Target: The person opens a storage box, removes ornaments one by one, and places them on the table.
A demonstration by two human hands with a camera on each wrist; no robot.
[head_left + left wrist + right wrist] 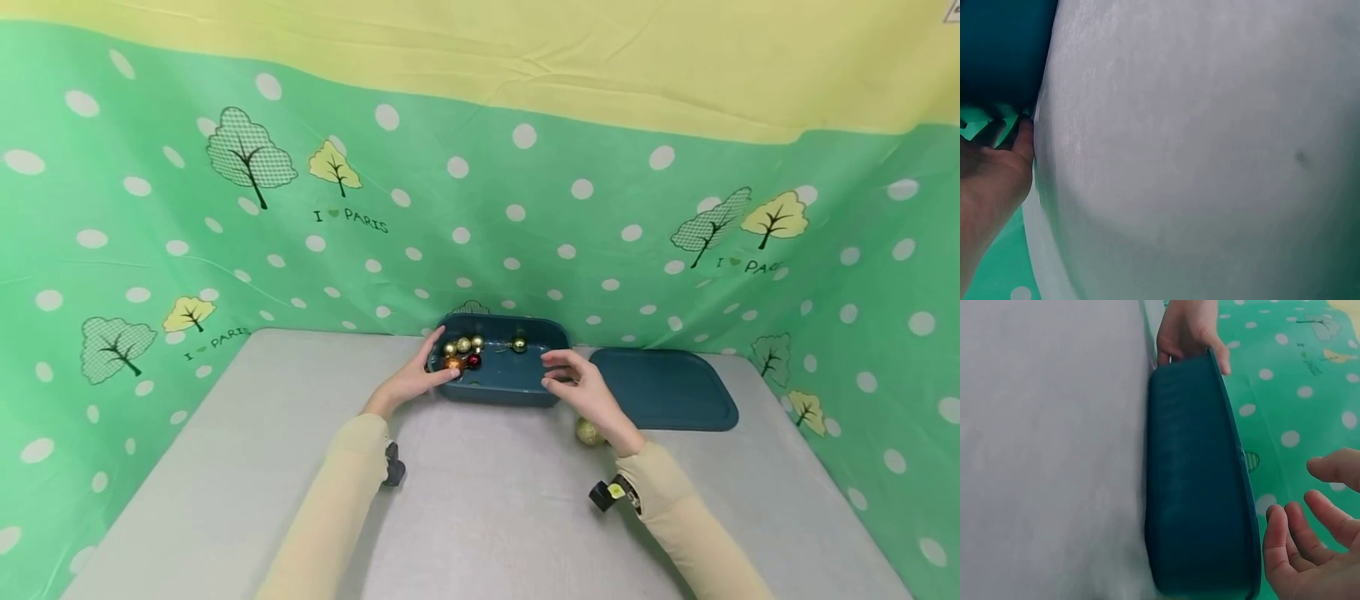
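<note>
On the gray table [480,508], the blue box [498,397] of shiny balls [464,344] is held at one end by the left hand [411,381]. Nothing is held by the right hand [588,390], its fingers [1277,537] loosely parted. The box should be kept still.
</note>
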